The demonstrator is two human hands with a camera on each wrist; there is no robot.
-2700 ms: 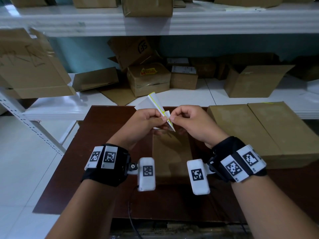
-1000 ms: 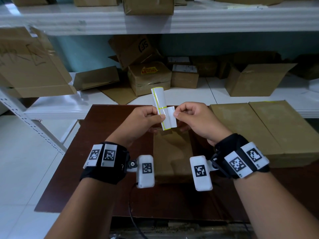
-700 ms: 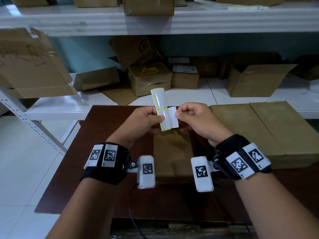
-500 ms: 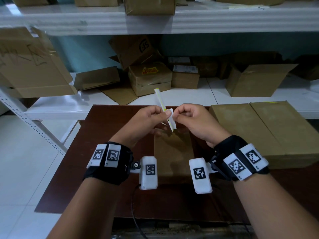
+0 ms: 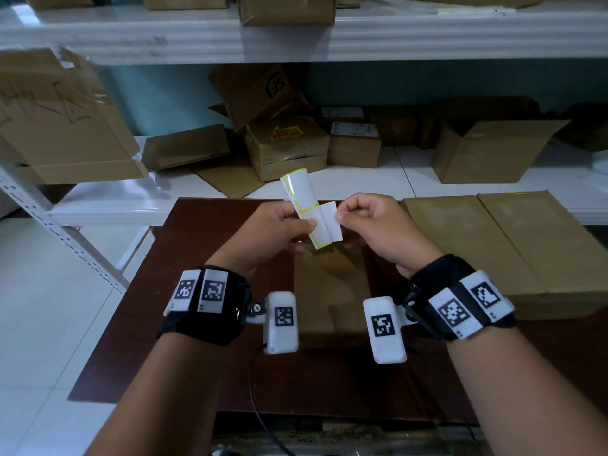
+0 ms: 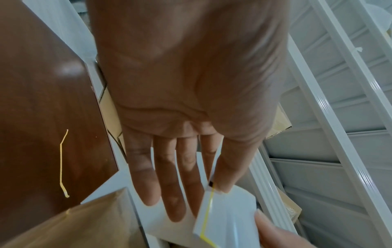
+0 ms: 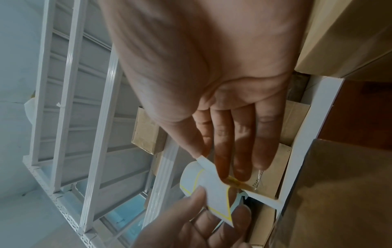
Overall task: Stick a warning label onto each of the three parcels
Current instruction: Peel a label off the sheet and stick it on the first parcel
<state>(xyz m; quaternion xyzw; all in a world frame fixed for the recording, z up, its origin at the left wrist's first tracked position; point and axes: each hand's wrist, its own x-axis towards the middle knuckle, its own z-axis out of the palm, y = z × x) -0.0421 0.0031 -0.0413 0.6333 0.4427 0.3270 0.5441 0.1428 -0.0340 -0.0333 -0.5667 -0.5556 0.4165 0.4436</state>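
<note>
Both hands are raised above a small brown parcel [image 5: 329, 291] on the dark table [image 5: 204, 291]. My left hand [image 5: 306, 223] pinches a white label strip [image 5: 301, 202] with yellow edges, which stands upright with its top curling back. My right hand [image 5: 339, 216] pinches a white label [image 5: 330, 222] that sticks out sideways from the strip's lower part, partly peeled off. In the left wrist view the label strip [image 6: 229, 218] sits between thumb and fingers. In the right wrist view the label [image 7: 208, 169] is under my thumb tip. Two large flat parcels [image 5: 460, 248] [image 5: 546, 238] lie side by side on the right.
A white shelf [image 5: 427, 179] behind the table carries several cardboard boxes, one an open box [image 5: 490, 153]. An upper shelf [image 5: 394, 31] holds more boxes. A loose yellow strip [image 6: 61, 161] lies on the table. White floor tiles [image 5: 49, 324] are on the left.
The strip, edge-on half a second ago, has turned flat toward me again. The label flap in my right hand has been drawn out further to the right.
</note>
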